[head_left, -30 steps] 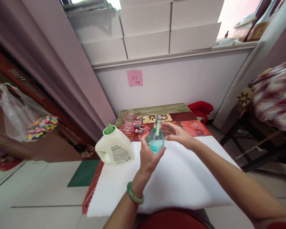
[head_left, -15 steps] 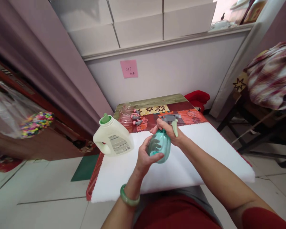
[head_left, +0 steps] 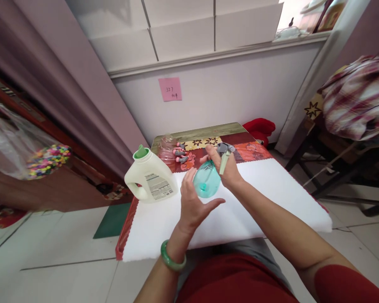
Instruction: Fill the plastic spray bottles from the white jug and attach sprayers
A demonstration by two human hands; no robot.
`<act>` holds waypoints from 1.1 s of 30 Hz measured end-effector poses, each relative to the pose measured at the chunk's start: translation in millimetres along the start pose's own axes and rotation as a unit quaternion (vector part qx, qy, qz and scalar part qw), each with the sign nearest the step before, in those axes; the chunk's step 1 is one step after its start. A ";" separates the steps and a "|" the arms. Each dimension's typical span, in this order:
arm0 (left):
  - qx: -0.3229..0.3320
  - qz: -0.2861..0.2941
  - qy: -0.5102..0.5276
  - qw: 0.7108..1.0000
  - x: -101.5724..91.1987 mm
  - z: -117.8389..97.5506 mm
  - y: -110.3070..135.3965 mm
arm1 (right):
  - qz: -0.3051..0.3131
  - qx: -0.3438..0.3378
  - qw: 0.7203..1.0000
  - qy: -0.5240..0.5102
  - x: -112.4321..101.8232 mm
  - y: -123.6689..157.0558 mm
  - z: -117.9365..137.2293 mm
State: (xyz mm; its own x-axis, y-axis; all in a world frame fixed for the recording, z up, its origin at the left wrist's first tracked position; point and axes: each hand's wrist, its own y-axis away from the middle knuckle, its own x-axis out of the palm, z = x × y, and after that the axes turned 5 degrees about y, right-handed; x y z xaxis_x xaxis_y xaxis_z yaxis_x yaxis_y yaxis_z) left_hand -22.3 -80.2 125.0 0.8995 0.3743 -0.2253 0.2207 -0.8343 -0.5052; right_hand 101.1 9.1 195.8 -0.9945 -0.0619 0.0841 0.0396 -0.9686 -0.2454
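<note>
A clear teal spray bottle (head_left: 207, 180) is tilted above the white mat, its base turned toward me. My right hand (head_left: 222, 166) wraps round its neck, just under the grey spray head with the pale green trigger (head_left: 225, 162). Beside the bottle's lower left, my left hand (head_left: 194, 202) is open, thumb stretched out and fingers spread; whether a fingertip touches the bottle I cannot tell. A cream jug (head_left: 154, 179) with a green cap and a printed label stands upright left of my left hand.
Pink clear spray bottles (head_left: 166, 150) with grey and pink heads lie at the table's far left. The white mat (head_left: 259, 193) covers the near part of the table. A pink note (head_left: 170, 89) is stuck on the wall. A bag of colourful pieces (head_left: 49, 162) hangs at left.
My left hand has opened from round the bottle's base. The bottle has tilted, its base swinging up toward me, while my right hand keeps hold of the neck.
</note>
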 end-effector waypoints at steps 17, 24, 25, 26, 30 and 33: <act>-0.318 0.336 0.418 0.782 -17.8 5.8 11.8 | 0.104 0.091 0.982 -0.127 -60.4 -34.8 36.7; -0.321 0.230 0.331 0.857 -21.6 41.9 15.0 | -0.095 0.038 0.992 0.068 -176.2 -92.2 27.0; -0.315 0.194 0.319 0.873 -20.6 47.8 11.1 | -0.113 0.035 0.982 0.150 -194.8 -94.4 15.9; -0.307 0.157 0.305 0.888 -19.0 53.5 6.3 | -0.115 0.039 0.962 0.246 -211.7 -94.1 2.7; -0.266 0.062 0.248 0.929 -5.0 73.4 -16.7 | -0.057 0.152 0.802 0.575 -252.6 -71.8 -59.5; -0.240 0.032 0.207 0.948 13.1 87.2 -27.7 | -0.018 0.212 0.724 0.656 -255.8 -45.5 -99.7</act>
State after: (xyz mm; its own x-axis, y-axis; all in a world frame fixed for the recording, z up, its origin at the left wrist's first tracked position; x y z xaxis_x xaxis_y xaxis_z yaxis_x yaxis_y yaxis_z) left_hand -49.5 -16.9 63.5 0.9660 0.2079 0.1536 0.2165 -0.9754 -0.0411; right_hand 344.0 93.0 89.2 -0.2206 -0.0231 -0.9751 -0.2390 -0.9680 0.0770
